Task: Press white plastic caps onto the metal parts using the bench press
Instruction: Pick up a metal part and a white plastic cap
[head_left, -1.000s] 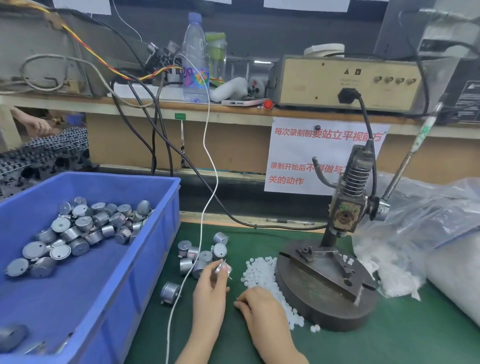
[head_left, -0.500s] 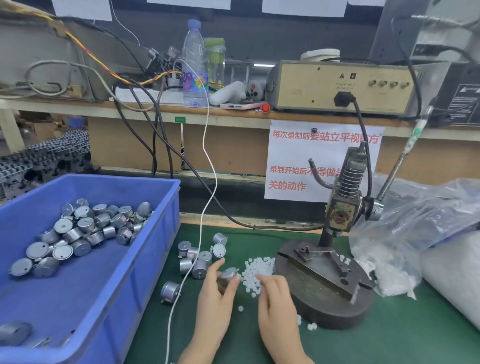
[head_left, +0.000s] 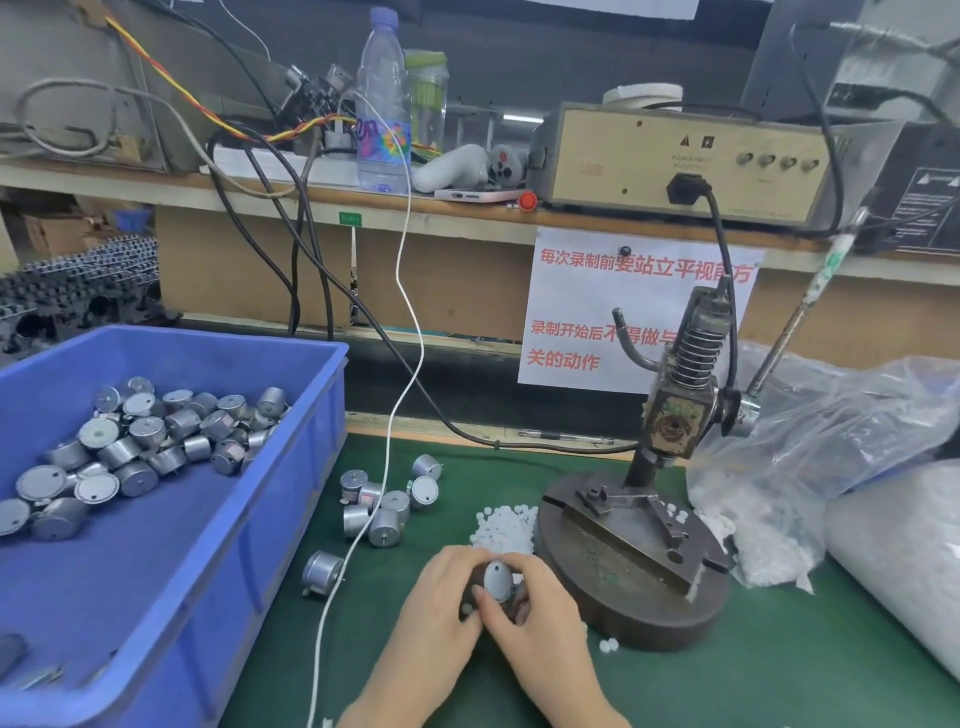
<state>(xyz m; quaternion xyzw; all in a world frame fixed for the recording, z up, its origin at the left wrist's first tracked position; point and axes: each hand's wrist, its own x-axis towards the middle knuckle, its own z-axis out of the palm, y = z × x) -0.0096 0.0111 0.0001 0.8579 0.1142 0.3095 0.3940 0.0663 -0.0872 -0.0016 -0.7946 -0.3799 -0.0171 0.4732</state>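
Note:
Both hands meet over the green mat, just left of the bench press base (head_left: 631, 597). My left hand (head_left: 441, 608) and my right hand (head_left: 540, 613) together grip one small round metal part (head_left: 497, 579), its flat face turned up. A heap of white plastic caps (head_left: 506, 527) lies right behind the hands, against the base. Several more metal parts (head_left: 382, 506) sit on the mat further back. The press head (head_left: 675, 415) stands raised over its jig, lever (head_left: 800, 312) angled up to the right. Whether a cap is pinched in my fingers is hidden.
A blue bin (head_left: 291, 467) with several metal parts stands on the left. One lone part (head_left: 322, 570) lies beside a white cable (head_left: 363, 530). A clear bag of caps (head_left: 789, 478) sits right of the press. The shelf behind carries a water bottle (head_left: 382, 104) and a beige power box (head_left: 680, 161).
My right hand left the cap heap and joined my left hand on the metal part. Both hands drew back toward me, and the part's flat face turned upward.

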